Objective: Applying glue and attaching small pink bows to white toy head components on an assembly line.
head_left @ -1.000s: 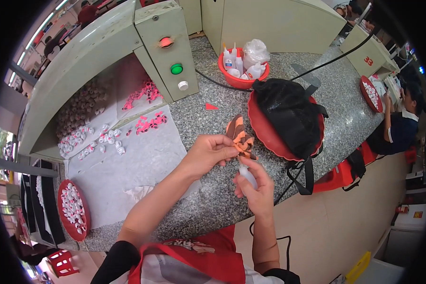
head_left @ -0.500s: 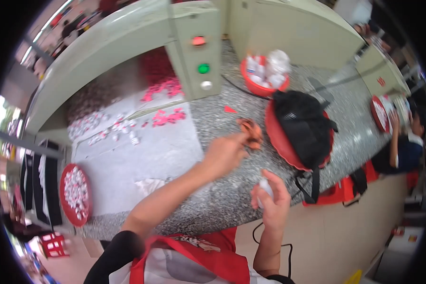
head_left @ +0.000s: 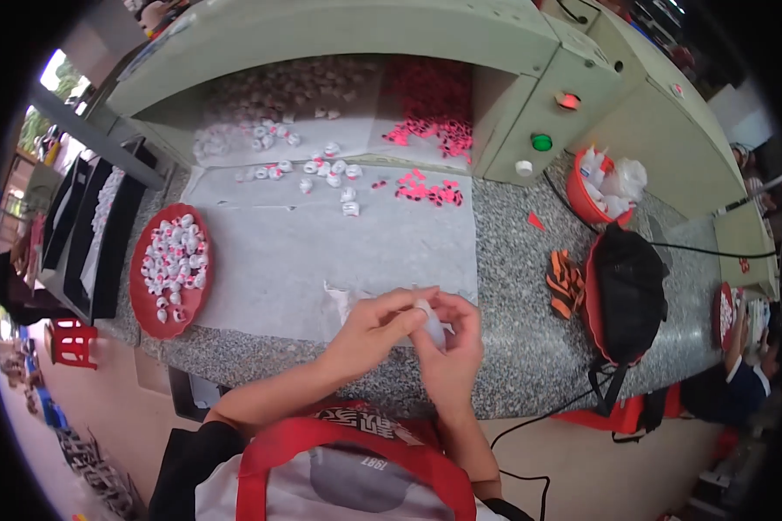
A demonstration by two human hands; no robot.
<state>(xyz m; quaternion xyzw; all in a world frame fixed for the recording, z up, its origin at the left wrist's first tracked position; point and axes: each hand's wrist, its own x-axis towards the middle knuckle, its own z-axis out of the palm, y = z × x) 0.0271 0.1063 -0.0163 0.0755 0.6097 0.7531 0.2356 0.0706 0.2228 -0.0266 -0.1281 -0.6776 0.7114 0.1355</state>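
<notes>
Over the near edge of the white sheet (head_left: 321,252), both my hands come together at a small whitish squeeze bottle (head_left: 435,332). My right hand (head_left: 457,347) wraps round its body. My left hand (head_left: 369,334) has its fingers closed at the bottle's upper end; whether they pinch a cap or the tip I cannot make out. A crumpled white scrap (head_left: 337,304) lies beside my left hand. Farther up the sheet are several small white pieces with pink marks (head_left: 330,169) and a cluster of pink-and-black bits (head_left: 430,188).
At left stands a red bowl (head_left: 202,300) of white pieces. A grey-green machine (head_left: 365,35) arches over the sheet's far end. To the right are an orange-and-black striped cloth item (head_left: 565,285), a black bag (head_left: 630,295) on a red tray and a red basket (head_left: 586,208) of bottles.
My left hand has let go of the striped cloth item and moved left to the bottle. My right hand has brought the bottle left over the sheet. The view has turned toward the machine.
</notes>
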